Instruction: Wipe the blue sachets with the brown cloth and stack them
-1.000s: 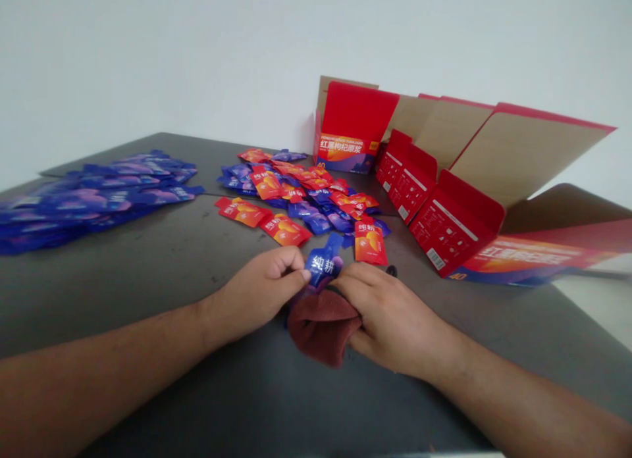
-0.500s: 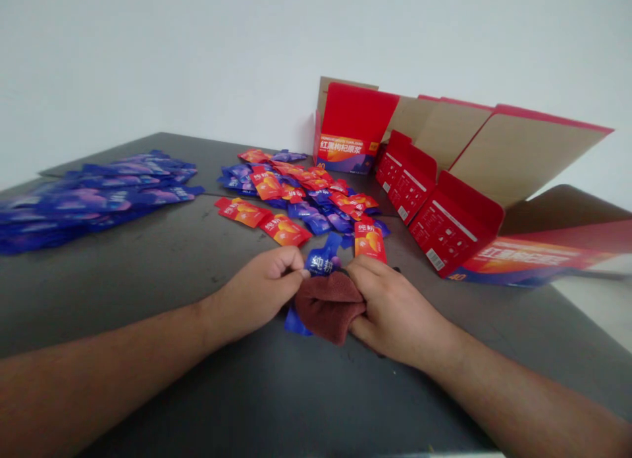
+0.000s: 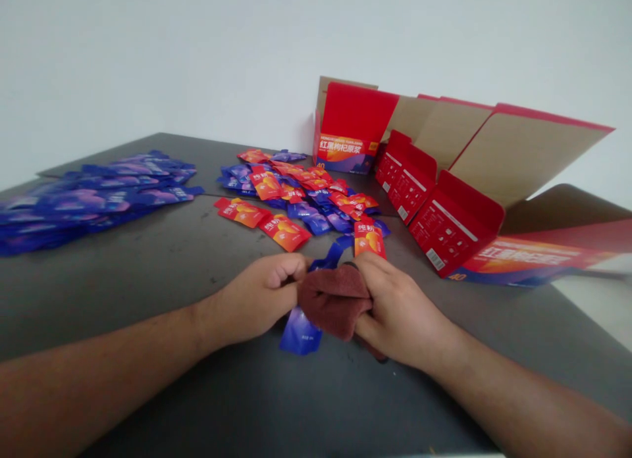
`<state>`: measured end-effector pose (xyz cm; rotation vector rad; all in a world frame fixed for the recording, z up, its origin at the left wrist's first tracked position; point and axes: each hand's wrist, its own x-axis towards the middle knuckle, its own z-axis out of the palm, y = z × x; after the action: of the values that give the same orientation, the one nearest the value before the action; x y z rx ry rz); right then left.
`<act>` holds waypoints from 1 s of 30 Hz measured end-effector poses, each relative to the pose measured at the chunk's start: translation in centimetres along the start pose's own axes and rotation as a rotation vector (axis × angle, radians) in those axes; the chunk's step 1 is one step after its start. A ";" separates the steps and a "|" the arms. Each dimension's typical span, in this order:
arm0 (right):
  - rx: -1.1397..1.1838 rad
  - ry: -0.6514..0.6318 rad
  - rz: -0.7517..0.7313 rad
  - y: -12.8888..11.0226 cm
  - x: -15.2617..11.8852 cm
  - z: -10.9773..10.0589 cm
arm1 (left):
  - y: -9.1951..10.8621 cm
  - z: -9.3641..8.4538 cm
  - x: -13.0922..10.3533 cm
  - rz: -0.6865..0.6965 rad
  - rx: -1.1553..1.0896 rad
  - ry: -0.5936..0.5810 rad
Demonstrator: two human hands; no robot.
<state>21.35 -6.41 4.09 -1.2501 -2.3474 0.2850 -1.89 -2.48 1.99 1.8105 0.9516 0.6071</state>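
Note:
In front of me my left hand (image 3: 264,290) pinches the edge of a blue sachet (image 3: 301,333) with thumb and fingers. A folded brown cloth (image 3: 333,303) is bunched in my right hand (image 3: 395,303), whose fingers are closed around it. The cloth lies across the middle of the sachet and hides its printing; only the narrow top and the lower end show. Just beyond my hands, an orange-red sachet (image 3: 369,239) leans on a heap of mixed blue and red sachets (image 3: 306,191).
Many blue sachets (image 3: 99,191) lie piled at the left of the dark table (image 3: 222,392). Along the right stand red cartons with raised flaps, a nearer carton (image 3: 454,224) and a farther carton (image 3: 345,149). A pale wall (image 3: 197,63) rises behind.
The cloth has slid over the blue sachet's printed middle, and more of its lower end now shows beneath. Both hands stay close together; the heaps and cartons have not moved.

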 end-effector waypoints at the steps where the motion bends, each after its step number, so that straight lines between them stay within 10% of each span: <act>1: -0.004 0.031 0.029 0.0 0.0 0.0 | 0.0 0.0 0.0 0.004 -0.009 -0.008; 30: 0.021 0.019 0.035 0.4 0.2 0.0 | 0.3 0.1 -0.1 0.049 -0.017 -0.062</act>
<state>21.54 -6.04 3.95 -1.2799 -2.3030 0.3068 -1.78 -2.70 2.25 1.8320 0.8604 0.5843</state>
